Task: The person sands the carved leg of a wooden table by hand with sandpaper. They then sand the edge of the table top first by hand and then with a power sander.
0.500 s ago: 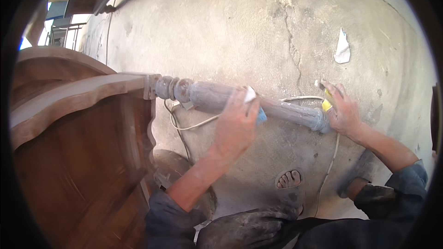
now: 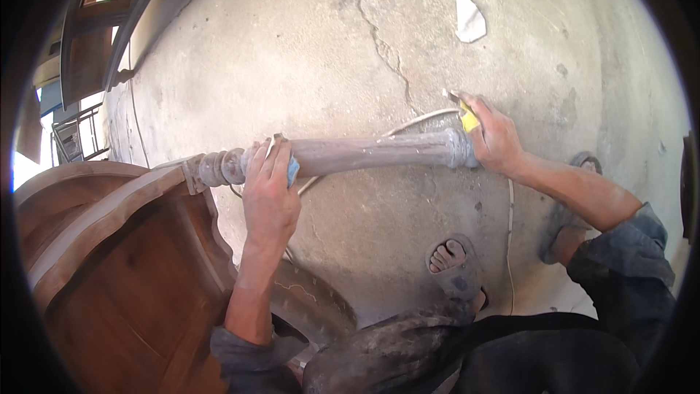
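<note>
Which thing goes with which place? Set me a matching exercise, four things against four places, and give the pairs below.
Things
1. Left hand
2. White scrap
3. Right hand
4. Curved pale cable

Places
A. At the right end of the wooden post, with a yellow piece
B. Passing behind the post in this view
C. On the post near its beaded end, with a blue piece
D. Lying on the floor, apart from the post

Pairs
1-C, 2-D, 3-A, 4-B
</note>
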`<act>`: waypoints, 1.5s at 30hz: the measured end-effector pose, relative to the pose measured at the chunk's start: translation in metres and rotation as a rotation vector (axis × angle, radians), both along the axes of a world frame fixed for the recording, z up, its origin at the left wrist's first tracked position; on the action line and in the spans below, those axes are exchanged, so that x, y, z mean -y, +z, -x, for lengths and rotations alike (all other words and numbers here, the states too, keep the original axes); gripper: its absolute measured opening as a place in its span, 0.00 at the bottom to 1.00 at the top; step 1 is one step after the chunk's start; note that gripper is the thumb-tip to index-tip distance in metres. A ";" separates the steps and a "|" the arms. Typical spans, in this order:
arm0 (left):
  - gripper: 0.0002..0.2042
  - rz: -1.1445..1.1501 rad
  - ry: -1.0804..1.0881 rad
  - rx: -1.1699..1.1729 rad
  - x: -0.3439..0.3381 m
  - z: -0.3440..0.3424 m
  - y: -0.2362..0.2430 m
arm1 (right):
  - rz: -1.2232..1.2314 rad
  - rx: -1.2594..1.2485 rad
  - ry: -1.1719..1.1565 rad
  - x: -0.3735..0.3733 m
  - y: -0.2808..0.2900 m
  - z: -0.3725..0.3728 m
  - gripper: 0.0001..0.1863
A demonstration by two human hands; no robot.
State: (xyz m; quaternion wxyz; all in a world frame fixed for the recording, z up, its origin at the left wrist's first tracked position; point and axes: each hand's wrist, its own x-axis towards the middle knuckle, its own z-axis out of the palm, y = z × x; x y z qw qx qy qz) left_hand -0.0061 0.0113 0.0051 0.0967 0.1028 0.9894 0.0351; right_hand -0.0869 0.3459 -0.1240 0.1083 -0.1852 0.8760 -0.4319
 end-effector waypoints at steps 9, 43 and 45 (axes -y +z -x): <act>0.18 -0.041 -0.006 0.114 -0.010 0.017 0.009 | -0.062 -0.008 0.019 0.002 -0.003 -0.002 0.26; 0.22 -0.230 -0.298 -0.075 -0.077 -0.021 -0.042 | -0.085 0.056 0.141 -0.006 0.005 0.001 0.27; 0.23 -0.058 -0.139 -0.123 -0.027 -0.031 -0.026 | -0.095 0.031 0.131 -0.008 0.003 0.000 0.28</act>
